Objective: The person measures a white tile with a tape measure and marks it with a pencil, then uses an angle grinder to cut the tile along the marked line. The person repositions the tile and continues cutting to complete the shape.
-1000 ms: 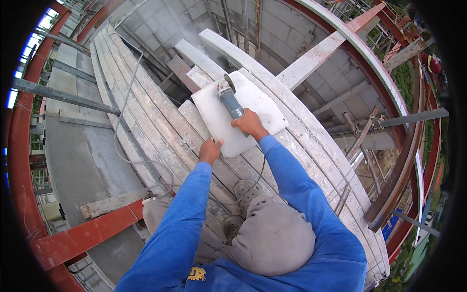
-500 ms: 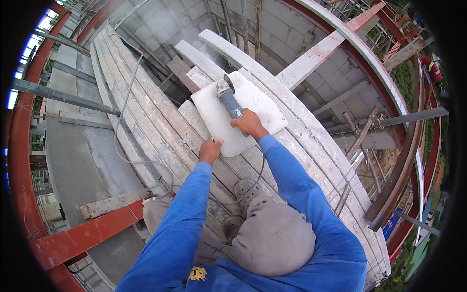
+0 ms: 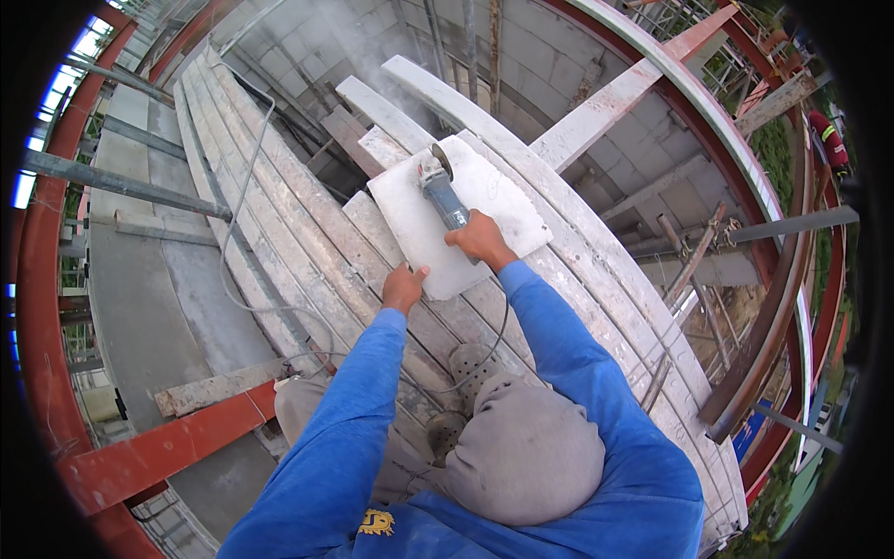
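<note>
My right hand is wrapped round the body of a grey-blue angle grinder, whose disc points away from me at the far edge of a white slab. The slab looks like a flat piece of light block, lying across wooden planks. At its near left edge my left hand grips, thumb on top and fingers curled out of sight. The grinder's cable runs back from beneath my right forearm toward my feet.
Pale, dusty planks form the platform, with gaps beyond the slab. Red steel beams and grey pipes cross at left. A block wall stands beyond. A grey cable loops over the planks. Another person is at far right.
The grinder and my right hand have shifted very slightly. Pale dust past the slab has drifted. My left hand stays on the slab's edge.
</note>
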The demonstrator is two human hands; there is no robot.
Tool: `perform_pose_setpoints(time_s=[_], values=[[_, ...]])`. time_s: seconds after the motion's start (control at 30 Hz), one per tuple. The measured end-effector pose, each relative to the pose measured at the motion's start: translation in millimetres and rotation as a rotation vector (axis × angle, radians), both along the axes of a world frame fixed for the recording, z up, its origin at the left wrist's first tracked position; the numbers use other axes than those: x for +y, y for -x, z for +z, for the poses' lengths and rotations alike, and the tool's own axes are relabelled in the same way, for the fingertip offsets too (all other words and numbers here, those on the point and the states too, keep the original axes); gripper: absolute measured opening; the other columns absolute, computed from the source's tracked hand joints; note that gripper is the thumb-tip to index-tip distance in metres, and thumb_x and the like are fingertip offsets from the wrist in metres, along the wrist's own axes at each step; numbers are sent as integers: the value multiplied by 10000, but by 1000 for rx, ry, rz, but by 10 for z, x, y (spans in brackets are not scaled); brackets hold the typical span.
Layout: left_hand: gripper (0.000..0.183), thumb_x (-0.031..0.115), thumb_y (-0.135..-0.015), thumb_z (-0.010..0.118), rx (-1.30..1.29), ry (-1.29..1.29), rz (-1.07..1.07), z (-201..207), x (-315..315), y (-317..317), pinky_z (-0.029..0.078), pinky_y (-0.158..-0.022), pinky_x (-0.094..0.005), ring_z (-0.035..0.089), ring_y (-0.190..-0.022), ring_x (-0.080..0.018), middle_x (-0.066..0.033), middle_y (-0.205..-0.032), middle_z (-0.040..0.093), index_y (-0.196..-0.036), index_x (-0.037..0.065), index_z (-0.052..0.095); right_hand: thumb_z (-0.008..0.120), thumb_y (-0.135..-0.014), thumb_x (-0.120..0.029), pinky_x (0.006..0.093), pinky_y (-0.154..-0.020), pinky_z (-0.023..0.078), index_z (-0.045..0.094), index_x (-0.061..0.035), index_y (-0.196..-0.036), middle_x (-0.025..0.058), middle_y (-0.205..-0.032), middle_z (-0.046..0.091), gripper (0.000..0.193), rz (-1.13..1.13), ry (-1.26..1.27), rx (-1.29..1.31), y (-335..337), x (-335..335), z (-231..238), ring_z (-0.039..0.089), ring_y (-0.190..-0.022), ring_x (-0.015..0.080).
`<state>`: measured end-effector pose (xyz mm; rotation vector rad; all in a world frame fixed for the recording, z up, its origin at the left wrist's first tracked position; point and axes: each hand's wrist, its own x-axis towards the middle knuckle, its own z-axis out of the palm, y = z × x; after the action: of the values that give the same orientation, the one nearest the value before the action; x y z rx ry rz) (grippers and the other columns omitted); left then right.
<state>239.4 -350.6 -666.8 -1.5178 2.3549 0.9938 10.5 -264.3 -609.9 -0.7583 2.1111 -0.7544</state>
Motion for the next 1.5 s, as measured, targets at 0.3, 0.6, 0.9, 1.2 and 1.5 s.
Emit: perform_pose_setpoints(time_s=[0.3,0.6,0.9,1.2,1.5], values=[[683,522,-999,710,55,-11,2,-41,-7,10,521,-1036,-526,687,-1199,-492,-337,-1229,733,-1281,-100,700,858,-661,-376,447,-895,612,675,144,-1189,339,-1095,759,763,-30,-19,6,-11,77,-7,769,-1016,445],[722,538,-993,715,41,-3,-2,-57,3,26,521,-1045,-515,681,-1214,-494,-344,-1245,726,-1291,-119,685,856,-663,-383,450,-889,611,670,146,-1204,343,-1099,756,779,-27,-20,13,-12,163,-40,768,-1017,447],[700,477,-998,725,24,-11,-10,-31,16,49,510,-1081,-514,665,-1261,-489,-354,-1299,703,-1355,-121,655,841,-680,-352,456,-908,618,660,174,-1185,366,-1089,751,751,-17,-19,6,-12,170,-8,768,-1028,467],[746,479,-1003,726,13,-36,6,-49,2,32,495,-1120,-502,642,-1310,-485,-362,-1360,673,-1410,-136,616,857,-668,-370,451,-907,609,681,135,-1194,340,-1101,758,750,-36,-17,7,-71,257,-59,766,-1036,446],[759,493,-1005,721,6,-51,-11,-120,-10,38,493,-1128,-503,636,-1321,-484,-364,-1371,667,-1422,-132,611,850,-666,-371,455,-908,607,676,133,-1192,343,-1103,755,749,-40,-14,13,-68,277,-95,765,-1032,449]])
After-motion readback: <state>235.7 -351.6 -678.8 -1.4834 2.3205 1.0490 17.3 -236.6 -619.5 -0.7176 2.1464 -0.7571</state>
